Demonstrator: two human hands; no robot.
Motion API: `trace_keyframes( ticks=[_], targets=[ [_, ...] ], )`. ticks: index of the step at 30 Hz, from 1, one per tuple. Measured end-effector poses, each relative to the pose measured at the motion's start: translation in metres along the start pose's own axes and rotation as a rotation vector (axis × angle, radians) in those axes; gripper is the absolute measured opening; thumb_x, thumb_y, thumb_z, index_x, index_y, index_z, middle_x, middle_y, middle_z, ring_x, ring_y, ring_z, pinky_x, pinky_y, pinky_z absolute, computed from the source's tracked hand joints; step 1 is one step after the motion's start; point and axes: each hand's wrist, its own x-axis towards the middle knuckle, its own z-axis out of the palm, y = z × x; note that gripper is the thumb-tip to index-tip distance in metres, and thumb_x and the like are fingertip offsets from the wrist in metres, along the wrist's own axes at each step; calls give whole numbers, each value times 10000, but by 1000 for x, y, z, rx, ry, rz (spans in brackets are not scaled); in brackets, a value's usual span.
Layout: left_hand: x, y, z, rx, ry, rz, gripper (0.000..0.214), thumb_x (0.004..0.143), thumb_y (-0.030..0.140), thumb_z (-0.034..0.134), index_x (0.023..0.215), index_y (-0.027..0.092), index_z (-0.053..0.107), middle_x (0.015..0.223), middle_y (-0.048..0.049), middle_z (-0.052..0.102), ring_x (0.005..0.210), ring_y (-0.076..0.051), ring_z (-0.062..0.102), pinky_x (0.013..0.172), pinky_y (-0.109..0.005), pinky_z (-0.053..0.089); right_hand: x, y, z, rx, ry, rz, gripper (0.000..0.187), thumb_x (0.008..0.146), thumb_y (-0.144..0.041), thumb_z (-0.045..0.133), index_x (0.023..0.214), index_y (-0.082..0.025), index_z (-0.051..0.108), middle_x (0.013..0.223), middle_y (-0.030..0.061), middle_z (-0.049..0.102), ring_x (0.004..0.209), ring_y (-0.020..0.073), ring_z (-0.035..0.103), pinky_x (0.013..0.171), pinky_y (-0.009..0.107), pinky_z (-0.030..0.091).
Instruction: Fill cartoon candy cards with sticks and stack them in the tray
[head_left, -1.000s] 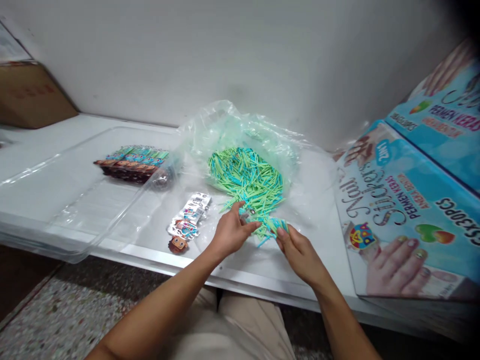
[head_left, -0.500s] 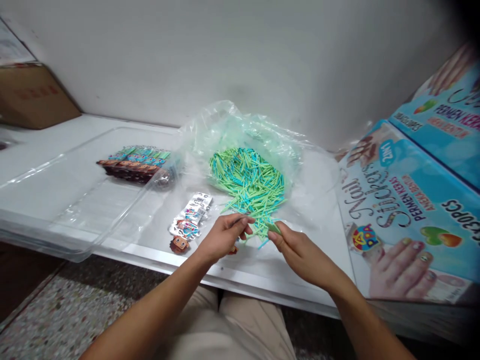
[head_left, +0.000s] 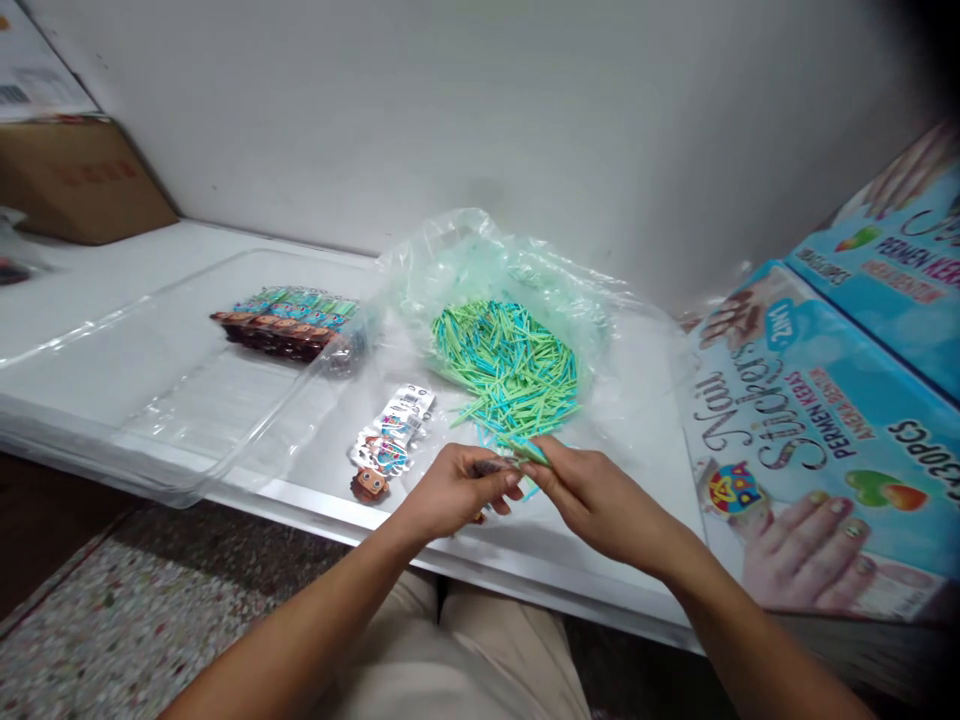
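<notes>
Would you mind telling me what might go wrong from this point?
The green stick pinched in the right hand is thin and might slip. The stick pile spills out of the open plastic bag, so a sleeve or wrist could scatter it. The sticker packs lie near the table edge.

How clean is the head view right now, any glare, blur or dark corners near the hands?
Head view: top right corner is vignetted black; clear plastic bag and tray show soft glare; left hand and right hand slightly soft; stick pile reads sharp.
</notes>
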Motion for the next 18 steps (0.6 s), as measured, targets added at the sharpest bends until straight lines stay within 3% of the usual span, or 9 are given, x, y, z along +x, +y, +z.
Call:
trace_keyframes(
  ticks=[3,9,15,18],
  targets=[
    [-4,1,-1,27,-46,27,382,782,488,619,955,152,675,844,-75,693,683,-144,635,510,-193,426,2,-1,5,8,-16,-9,116,954,-203,357,867,-210,433,715,1,588,627,158,552,578,244,354],
    [-9,9,1,32,62,96,271,746,379,670,721,117,729,700,-60,690,670,-139,603,584,-222,443,-1,-4,1,12,-29,-35,107,960,-206,370,894,-212,454,729,0,591,635,151,546,584,242,357],
    [-4,4,2,-59,101,53,271,643,368,749,602,115,658,485,16,545,396,-51,372,411,-196,258,-5,-4,-7,63,-53,-67,147,983,-264,355,962,-208,489,792,23,619,703,165,571,653,262,399],
    [-2,2,2,-57,120,58,271,636,365,740,603,119,632,495,19,539,398,-57,368,420,-209,259,-8,-4,-10,52,-68,-50,171,986,-298,348,935,-204,482,771,27,617,682,167,563,648,270,402]
  ],
)
